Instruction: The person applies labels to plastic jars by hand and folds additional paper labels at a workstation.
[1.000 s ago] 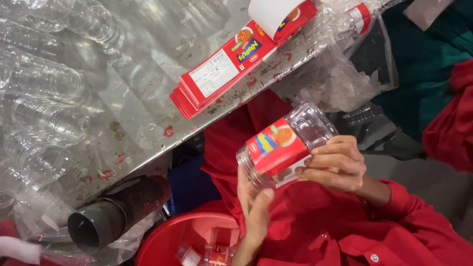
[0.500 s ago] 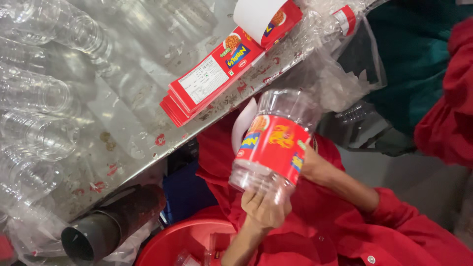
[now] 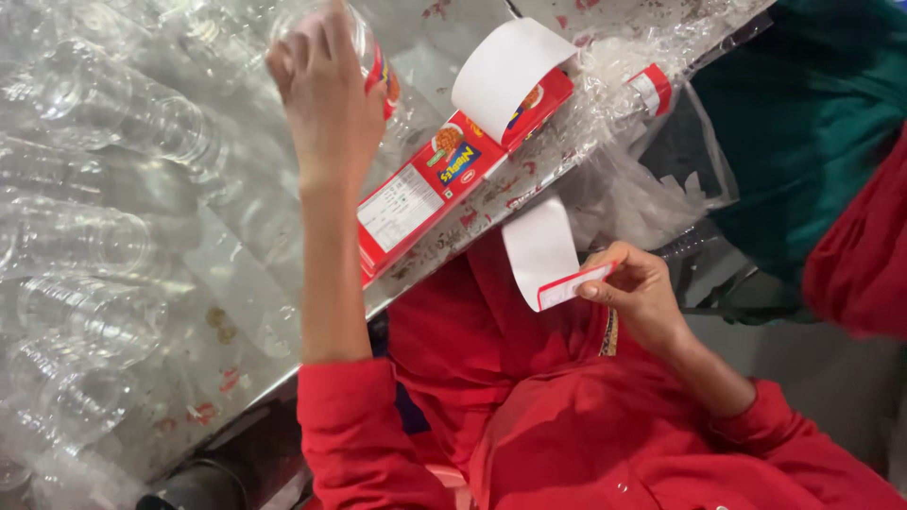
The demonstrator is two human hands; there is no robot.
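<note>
One labelled clear jar (image 3: 364,57) is gripped in the left hand (image 3: 326,94) over the table (image 3: 255,312), among many bare jars (image 3: 104,236). Right-hand fingers (image 3: 619,283) pinch a peeled backing strip (image 3: 546,253); the red label stack (image 3: 425,189) suggests plenty remains.

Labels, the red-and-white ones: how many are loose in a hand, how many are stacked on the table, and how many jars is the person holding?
Labelled clear jar held in the left hand: 1
Curled label strip held in the right hand: 1
Stack of red labels on the table: 1 stack, sheets too close to count
Total: 3
</note>
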